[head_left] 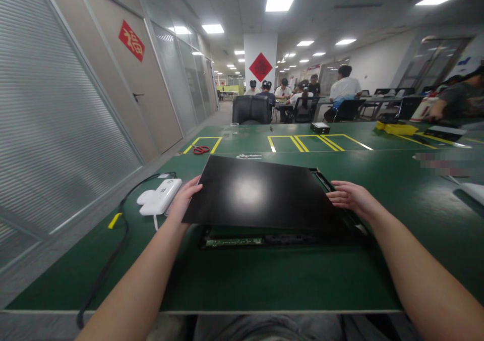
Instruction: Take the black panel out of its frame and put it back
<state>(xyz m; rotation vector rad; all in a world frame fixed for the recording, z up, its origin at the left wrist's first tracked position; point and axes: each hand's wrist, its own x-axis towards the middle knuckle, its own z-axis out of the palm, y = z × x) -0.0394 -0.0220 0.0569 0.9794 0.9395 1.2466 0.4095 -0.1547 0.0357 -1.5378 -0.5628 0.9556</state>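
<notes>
A thin glossy black panel is tilted up over a black frame that lies flat on the green table. Its near edge is raised, and under it a green circuit strip shows in the frame. My left hand grips the panel's left edge, thumb on top and fingers hidden underneath. My right hand holds the right edge, fingers curled over it.
A white power strip with a black cable lies left of the panel. Red scissors, small white parts, a black box and a yellow tray sit farther back. Several people sit at far tables.
</notes>
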